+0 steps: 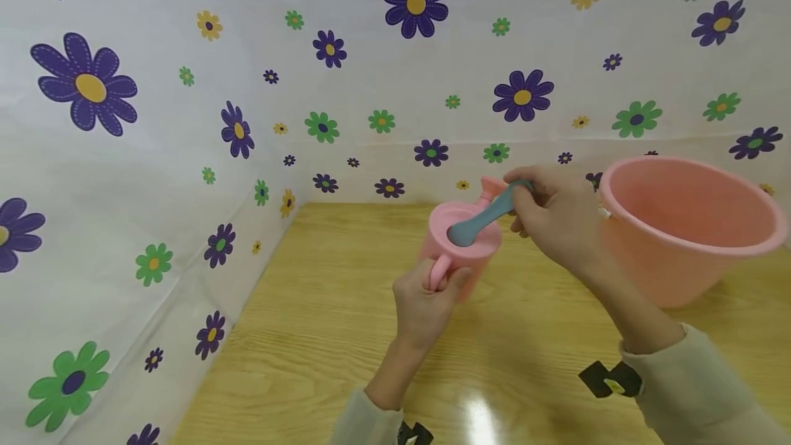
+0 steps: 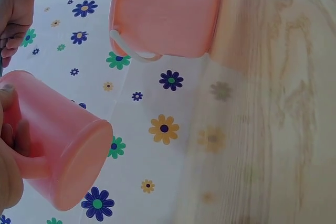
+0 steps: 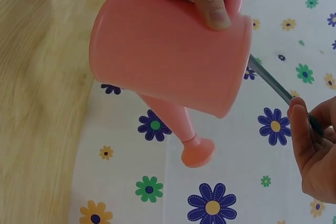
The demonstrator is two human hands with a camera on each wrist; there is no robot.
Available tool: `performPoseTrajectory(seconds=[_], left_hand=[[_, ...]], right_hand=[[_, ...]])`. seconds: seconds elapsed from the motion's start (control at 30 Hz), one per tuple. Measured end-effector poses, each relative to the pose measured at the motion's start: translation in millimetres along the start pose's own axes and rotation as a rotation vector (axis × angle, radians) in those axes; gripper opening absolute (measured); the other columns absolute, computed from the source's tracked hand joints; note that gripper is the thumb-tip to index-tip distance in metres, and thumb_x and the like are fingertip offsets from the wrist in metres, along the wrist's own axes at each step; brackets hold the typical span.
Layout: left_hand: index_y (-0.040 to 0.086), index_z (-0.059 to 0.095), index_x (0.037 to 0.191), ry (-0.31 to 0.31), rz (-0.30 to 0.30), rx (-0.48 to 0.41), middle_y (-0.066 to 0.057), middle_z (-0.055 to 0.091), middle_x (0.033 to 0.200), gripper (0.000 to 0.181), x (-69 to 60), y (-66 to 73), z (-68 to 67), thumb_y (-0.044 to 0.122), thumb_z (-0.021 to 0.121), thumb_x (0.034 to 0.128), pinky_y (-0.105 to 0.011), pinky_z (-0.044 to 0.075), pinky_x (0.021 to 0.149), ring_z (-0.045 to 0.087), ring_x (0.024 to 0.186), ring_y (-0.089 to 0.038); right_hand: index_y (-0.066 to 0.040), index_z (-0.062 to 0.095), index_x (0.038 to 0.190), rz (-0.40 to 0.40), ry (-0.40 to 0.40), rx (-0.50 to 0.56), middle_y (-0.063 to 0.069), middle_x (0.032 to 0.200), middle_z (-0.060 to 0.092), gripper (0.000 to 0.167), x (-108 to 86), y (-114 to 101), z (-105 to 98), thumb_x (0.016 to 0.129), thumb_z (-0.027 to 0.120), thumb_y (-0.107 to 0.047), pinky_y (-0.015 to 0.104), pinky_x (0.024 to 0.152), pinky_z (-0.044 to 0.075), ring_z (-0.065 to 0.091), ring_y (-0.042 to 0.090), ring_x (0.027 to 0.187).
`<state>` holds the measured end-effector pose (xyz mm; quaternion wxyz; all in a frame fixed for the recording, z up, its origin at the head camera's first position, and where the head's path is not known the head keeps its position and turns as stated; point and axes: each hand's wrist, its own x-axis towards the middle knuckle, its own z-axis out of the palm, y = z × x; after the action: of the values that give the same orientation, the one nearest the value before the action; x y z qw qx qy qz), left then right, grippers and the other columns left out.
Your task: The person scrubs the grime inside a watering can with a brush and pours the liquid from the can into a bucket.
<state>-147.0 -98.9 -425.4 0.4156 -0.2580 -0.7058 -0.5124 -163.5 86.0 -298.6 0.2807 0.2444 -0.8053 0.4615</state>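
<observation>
A pink watering can (image 1: pixel 456 259) is held up over the wooden table, its spout with a flared head (image 3: pixel 181 129) pointing away from me. My left hand (image 1: pixel 428 301) grips its handle (image 1: pixel 439 273), with the thumb against the can's side. In my right hand (image 1: pixel 553 218), thumb and fingers pinch the handle of a blue-grey spoon (image 1: pixel 488 217). The spoon slants down, its rounded end at the can's top opening. From the right wrist view, the spoon's tip is hidden behind the can's rim. What the can contains does not show.
A large pink bucket (image 1: pixel 686 259) with a white handle (image 2: pixel 131 50) stands on the wooden table (image 1: pixel 321 321) at the right. White cloth (image 1: pixel 358 88) printed with flowers rises at the back and along the left side.
</observation>
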Motion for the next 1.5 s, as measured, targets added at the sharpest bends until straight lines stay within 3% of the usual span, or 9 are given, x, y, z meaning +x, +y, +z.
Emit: performPoseTrajectory(seconds=[0.07,0.13,0.3,0.4,0.7,0.93,1.1,1.23,1.5], left_hand=[[0.01,0.037,0.062,-0.009,0.01,-0.01,0.0,0.035,0.057,0.05,0.9,1.2,0.2,0.03,0.074,0.0876,-0.014,0.028,0.047,0.034,0.052,-0.006],[0.009,0.036,0.062,-0.021,0.009,-0.011,0.0,0.034,0.056,0.05,2.1,2.6,-0.1,0.03,0.074,0.0879,-0.014,0.027,0.048,0.034,0.052,-0.006],[0.008,0.039,0.062,-0.023,-0.029,0.024,-0.001,0.037,0.057,0.048,3.2,2.2,-2.3,0.012,0.085,0.078,-0.015,0.028,0.049,0.036,0.053,-0.006],[0.007,0.041,0.062,-0.005,-0.054,0.032,-0.001,0.038,0.057,0.047,3.1,1.1,-3.3,0.004,0.087,0.0723,-0.016,0.028,0.049,0.036,0.054,-0.006],[0.008,0.039,0.062,0.009,-0.061,0.005,-0.002,0.036,0.057,0.049,3.0,1.6,-4.0,0.005,0.086,0.0751,-0.017,0.029,0.05,0.036,0.054,-0.009],[0.007,0.039,0.062,-0.004,-0.076,-0.015,-0.004,0.038,0.056,0.047,2.8,4.1,-4.5,0.001,0.084,0.0766,-0.017,0.03,0.05,0.037,0.053,-0.009],[0.008,0.04,0.062,-0.002,-0.112,-0.012,-0.002,0.038,0.056,0.046,0.9,3.5,-5.7,0.003,0.083,0.0771,-0.017,0.03,0.05,0.037,0.053,-0.01],[0.007,0.04,0.062,0.008,-0.14,-0.02,-0.003,0.039,0.056,0.046,1.6,4.0,-6.5,0.003,0.083,0.0777,-0.017,0.031,0.05,0.038,0.053,-0.011],[0.006,0.042,0.062,0.032,-0.137,-0.023,-0.004,0.04,0.055,0.045,1.3,4.4,-5.1,0.004,0.083,0.0778,-0.018,0.031,0.05,0.039,0.053,-0.011]], right_hand=[[0.004,0.07,0.105,0.03,0.011,0.023,0.013,0.069,0.068,0.02,-0.4,-1.1,-4.4,0.094,0.054,0.004,0.017,0.046,0.047,0.058,0.007,0.047],[0.002,0.07,0.107,0.015,-0.033,-0.009,0.011,0.068,0.066,0.02,1.9,-6.3,-6.8,0.095,0.054,0.003,0.018,0.046,0.045,0.057,0.008,0.048],[-0.002,0.07,0.106,-0.208,-0.193,-0.229,0.005,0.072,0.064,0.022,19.2,-30.5,-2.4,0.095,0.052,0.005,0.025,0.047,0.033,0.044,0.012,0.051],[-0.002,0.07,0.104,-0.278,-0.207,-0.281,0.006,0.076,0.066,0.021,29.3,-41.0,-1.8,0.095,0.052,0.006,0.027,0.051,0.033,0.042,0.014,0.054],[0.002,0.07,0.104,-0.12,-0.141,-0.221,0.009,0.069,0.066,0.024,33.2,-37.2,-19.1,0.095,0.048,0.005,0.021,0.045,0.031,0.047,0.014,0.049],[0.0,0.072,0.101,-0.123,-0.092,-0.225,0.007,0.065,0.063,0.025,33.8,-40.4,-29.1,0.093,0.049,0.007,0.019,0.043,0.03,0.048,0.013,0.047],[0.001,0.071,0.105,-0.051,-0.076,-0.219,0.01,0.068,0.065,0.023,31.0,-43.3,-38.6,0.094,0.051,0.005,0.018,0.046,0.039,0.053,0.01,0.048],[-0.001,0.071,0.109,0.01,-0.042,-0.18,0.012,0.076,0.068,0.024,25.0,-40.4,-44.6,0.096,0.051,0.001,0.017,0.048,0.042,0.059,0.006,0.053],[0.003,0.07,0.109,0.008,0.111,-0.008,0.013,0.075,0.068,0.02,1.6,-16.9,-37.9,0.097,0.053,0.0,0.014,0.059,0.052,0.061,0.003,0.056]])
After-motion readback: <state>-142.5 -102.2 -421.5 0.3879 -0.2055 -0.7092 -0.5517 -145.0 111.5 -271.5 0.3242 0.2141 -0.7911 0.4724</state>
